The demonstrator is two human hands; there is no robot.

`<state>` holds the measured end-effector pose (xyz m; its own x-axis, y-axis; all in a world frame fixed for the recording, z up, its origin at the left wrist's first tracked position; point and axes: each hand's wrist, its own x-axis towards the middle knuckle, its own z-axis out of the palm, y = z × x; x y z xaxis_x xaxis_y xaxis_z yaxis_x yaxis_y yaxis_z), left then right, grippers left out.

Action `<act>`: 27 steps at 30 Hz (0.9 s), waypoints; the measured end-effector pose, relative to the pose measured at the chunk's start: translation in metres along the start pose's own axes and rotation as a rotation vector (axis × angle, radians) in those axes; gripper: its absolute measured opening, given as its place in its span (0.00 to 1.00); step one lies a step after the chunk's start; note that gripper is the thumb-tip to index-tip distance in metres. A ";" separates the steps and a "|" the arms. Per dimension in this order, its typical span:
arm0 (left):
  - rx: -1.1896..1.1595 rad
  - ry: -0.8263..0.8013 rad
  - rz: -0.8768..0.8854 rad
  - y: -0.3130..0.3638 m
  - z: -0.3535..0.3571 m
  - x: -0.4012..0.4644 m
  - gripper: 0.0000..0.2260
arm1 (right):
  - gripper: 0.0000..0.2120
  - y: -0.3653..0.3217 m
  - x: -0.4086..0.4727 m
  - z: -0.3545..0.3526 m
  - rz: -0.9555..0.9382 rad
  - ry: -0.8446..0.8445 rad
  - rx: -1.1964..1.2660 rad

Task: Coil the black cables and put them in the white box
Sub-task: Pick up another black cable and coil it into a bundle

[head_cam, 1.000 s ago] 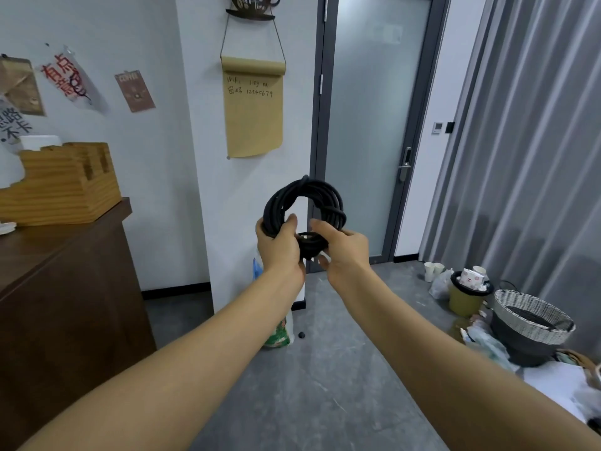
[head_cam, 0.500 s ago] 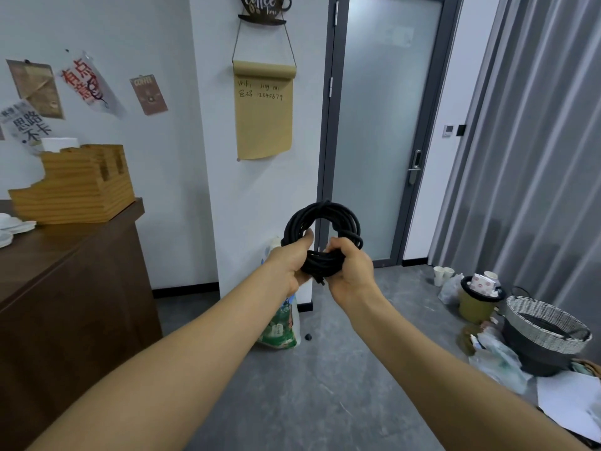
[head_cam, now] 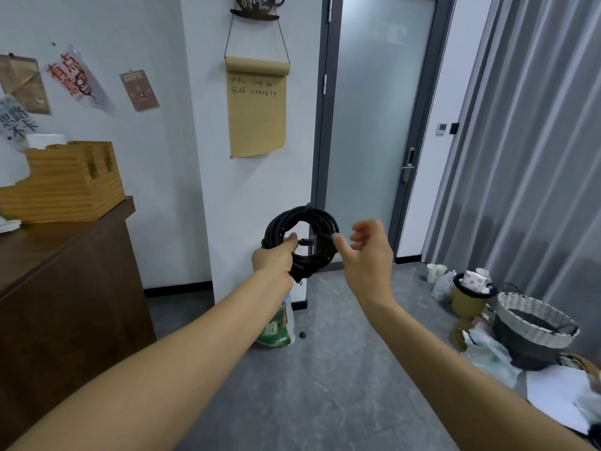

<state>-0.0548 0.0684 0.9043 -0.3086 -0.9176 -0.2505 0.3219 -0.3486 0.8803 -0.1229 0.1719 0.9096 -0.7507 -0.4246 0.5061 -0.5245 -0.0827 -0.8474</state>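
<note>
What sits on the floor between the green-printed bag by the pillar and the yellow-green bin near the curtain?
In the head view, only a small black object beside the bag; then bare grey floor to the bin.

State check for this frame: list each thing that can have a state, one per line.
Black cable: coiled into a ring, held in the air.
Left hand: grips the lower left of the coil.
Right hand: fingers loosely curled, thumb tip at the coil's right edge; contact unclear.
Glass door: closed.
Yellow bin: full of rubbish.
Woven basket: upright on the floor.
White box: not in view.
</note>
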 end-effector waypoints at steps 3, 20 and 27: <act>0.008 -0.050 0.009 -0.003 0.005 -0.006 0.09 | 0.07 -0.009 0.002 0.011 -0.312 -0.259 -0.367; -0.035 -0.229 -0.015 0.009 -0.009 0.008 0.17 | 0.11 -0.017 0.009 0.016 0.098 -0.550 -0.002; -0.015 -0.321 -0.135 0.005 -0.012 0.012 0.18 | 0.18 -0.009 0.011 0.009 0.086 -0.627 0.042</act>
<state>-0.0461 0.0536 0.9004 -0.6141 -0.7573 -0.2223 0.2718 -0.4674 0.8412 -0.1232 0.1596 0.9215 -0.4045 -0.8779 0.2562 -0.4470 -0.0547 -0.8929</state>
